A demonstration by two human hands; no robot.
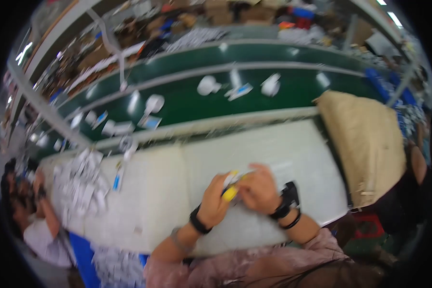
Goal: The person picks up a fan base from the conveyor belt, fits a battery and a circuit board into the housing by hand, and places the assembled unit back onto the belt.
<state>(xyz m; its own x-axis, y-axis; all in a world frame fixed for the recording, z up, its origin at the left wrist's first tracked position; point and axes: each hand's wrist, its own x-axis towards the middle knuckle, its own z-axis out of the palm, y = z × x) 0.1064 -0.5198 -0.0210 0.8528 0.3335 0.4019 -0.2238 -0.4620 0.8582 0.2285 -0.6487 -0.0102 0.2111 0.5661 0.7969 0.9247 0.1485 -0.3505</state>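
Both hands meet over the white table (269,149), in front of my body. My left hand (213,202) is closed around a small white and yellow item (230,194), its yellow rounded part showing below the fingers. From the other side my right hand (260,190) pinches at the same item, its fingers bent and smeared by motion. The exact kind of item is too blurred to tell. Beside my right wrist lies a small black object (291,193) on the table.
A heap of white pieces (81,185) covers the table's left end, near a co-worker's arm (47,206). Beyond the table, a green conveyor belt (187,101) carries several white round parts with blue-and-white packets. A large beige sheet or sack (365,144) stands at the right edge.
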